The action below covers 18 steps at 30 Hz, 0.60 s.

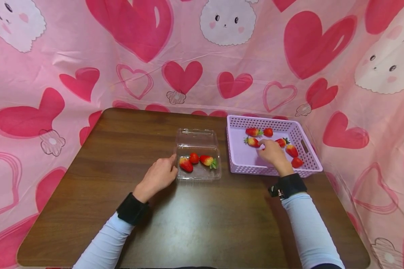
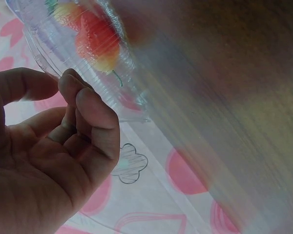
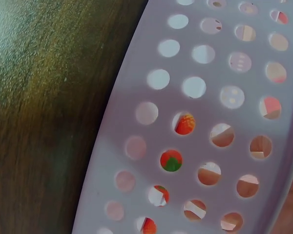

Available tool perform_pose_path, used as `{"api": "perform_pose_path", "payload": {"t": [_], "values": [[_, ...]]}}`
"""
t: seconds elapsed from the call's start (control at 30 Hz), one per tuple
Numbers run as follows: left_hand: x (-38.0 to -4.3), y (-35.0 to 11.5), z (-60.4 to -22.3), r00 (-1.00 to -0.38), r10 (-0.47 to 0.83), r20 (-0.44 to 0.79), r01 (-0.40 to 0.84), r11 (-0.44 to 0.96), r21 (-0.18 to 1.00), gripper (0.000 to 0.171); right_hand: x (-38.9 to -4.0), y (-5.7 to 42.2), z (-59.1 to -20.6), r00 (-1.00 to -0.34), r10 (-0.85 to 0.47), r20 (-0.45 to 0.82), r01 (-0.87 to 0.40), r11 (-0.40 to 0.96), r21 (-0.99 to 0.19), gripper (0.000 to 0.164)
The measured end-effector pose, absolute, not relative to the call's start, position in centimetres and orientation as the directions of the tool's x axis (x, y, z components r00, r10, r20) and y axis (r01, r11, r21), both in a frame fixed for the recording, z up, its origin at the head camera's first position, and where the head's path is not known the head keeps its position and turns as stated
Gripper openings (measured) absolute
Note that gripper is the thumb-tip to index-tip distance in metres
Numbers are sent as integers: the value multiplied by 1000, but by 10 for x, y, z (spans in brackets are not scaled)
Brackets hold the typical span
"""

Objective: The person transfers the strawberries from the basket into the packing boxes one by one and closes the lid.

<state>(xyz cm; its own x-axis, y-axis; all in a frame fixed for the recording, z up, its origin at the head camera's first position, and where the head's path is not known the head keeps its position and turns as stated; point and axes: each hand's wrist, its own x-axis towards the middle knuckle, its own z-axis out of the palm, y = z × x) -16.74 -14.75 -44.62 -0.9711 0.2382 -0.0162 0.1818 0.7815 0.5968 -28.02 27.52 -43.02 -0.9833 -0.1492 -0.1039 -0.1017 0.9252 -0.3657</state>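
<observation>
My left hand point(image 1: 159, 173) pinches the left edge of a clear plastic clamshell box point(image 1: 198, 175), thumb and fingertips meeting at its rim in the left wrist view. The box's lid point(image 1: 196, 138) stands open toward the back. Inside lie three strawberries, among them a red-and-pale one point(image 1: 186, 164) near that hand. My right hand point(image 1: 272, 153) reaches down into a lilac basket point(image 1: 252, 169), fingers bent beside a strawberry point(image 1: 253, 142). A bit of red shows beneath its fingers; whether they grip it is hidden. In the right wrist view the basket wall point(image 3: 185, 105) covers most of the hand.
More strawberries lie in the basket, including one at the back point(image 1: 268, 132) and one by the right wall point(image 1: 292, 151). The brown wooden table point(image 1: 195, 216) extends in front of both containers. Pink heart-printed cloth point(image 1: 215, 56) hangs behind and at the sides.
</observation>
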Motion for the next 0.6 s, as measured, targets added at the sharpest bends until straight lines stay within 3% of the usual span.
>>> {"api": "perform_pose_path", "payload": {"t": [0.17, 0.4, 0.6], "values": [[-168, -148, -446, -971, 239, -14, 184, 782, 596, 54, -279, 279, -427, -990, -100, -97, -59, 932, -358, 43], [-168, -147, -446, -972, 235, -24, 174, 780, 601, 55, -276, 281, -426, -978, -14, -207, 63, 930, -361, 44], [-168, -147, -445, -972, 232, -36, 164, 782, 601, 55, -274, 281, -426, -969, -6, -245, 87, 925, -369, 37]]}}
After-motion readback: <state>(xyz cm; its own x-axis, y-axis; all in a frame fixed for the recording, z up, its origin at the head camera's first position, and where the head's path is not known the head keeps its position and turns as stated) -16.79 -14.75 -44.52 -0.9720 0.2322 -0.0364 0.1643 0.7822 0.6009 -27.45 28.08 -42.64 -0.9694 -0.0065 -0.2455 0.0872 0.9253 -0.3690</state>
